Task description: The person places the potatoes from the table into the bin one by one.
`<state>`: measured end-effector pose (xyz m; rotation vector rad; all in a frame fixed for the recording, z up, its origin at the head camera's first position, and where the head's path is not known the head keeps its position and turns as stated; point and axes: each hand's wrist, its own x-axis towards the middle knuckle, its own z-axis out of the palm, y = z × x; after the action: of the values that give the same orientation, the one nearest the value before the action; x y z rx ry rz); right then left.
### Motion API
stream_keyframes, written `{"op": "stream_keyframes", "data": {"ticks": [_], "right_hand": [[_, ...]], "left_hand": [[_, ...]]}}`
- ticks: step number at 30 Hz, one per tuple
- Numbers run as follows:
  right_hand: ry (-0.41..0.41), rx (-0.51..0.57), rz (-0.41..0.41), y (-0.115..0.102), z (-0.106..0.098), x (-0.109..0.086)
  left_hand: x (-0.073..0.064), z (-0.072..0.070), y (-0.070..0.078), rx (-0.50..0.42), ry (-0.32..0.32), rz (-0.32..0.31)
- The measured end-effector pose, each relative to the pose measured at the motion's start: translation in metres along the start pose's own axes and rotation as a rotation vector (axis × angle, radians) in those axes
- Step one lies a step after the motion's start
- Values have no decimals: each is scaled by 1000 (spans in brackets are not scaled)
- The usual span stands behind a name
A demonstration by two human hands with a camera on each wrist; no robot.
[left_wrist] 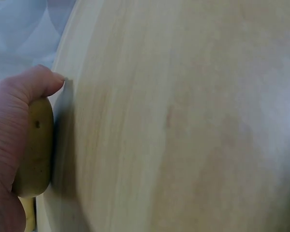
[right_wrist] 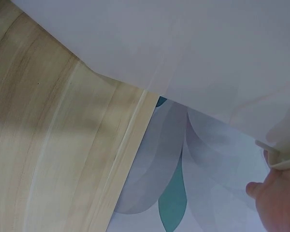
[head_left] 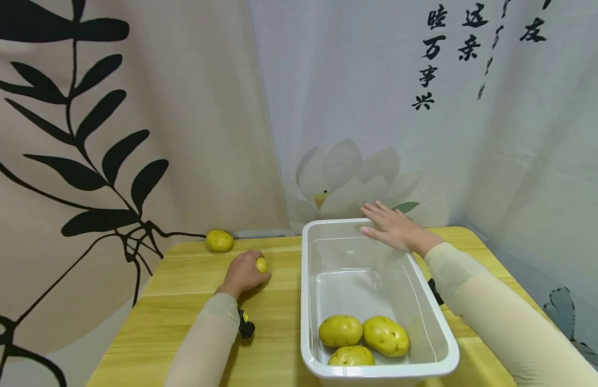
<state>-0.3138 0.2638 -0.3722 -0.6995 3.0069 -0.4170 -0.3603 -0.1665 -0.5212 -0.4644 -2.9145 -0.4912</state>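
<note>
My left hand (head_left: 243,273) grips a yellow potato (head_left: 262,265) low over the table, left of a white plastic bin (head_left: 305,301). In the left wrist view, fingers and palm wrap one side of that potato (left_wrist: 36,150), and its shadow falls on the wood. The right hand (head_left: 394,230) lies across the bin's far right corner with its fingers spread and fairly straight. From the right wrist, part of this hand (right_wrist: 282,200) shows at the bin's rim. Three potatoes, one of them (head_left: 340,330) at the left, are grouped at the bin's near end.
Another potato (head_left: 219,240) sits at the table's back left edge. The wooden table (head_left: 182,290) backs onto a curtain (head_left: 221,107) printed with leaves, a lotus and characters. Dark wrist devices, one (head_left: 246,327) below the left hand, are strapped to both arms.
</note>
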Motion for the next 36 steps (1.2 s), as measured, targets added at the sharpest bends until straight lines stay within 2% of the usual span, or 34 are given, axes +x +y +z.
{"op": "stream_keyframes", "data": {"ticks": [13, 25, 36], "right_hand": [[-3, 7, 1, 0, 0, 2], [-7, 22, 1, 1, 3, 2], [7, 21, -2, 1, 3, 2]], "left_hand": [[-20, -1, 2, -33, 27, 105], [-35, -6, 7, -64, 13, 136], [-46, -6, 10, -106, 32, 153]]}}
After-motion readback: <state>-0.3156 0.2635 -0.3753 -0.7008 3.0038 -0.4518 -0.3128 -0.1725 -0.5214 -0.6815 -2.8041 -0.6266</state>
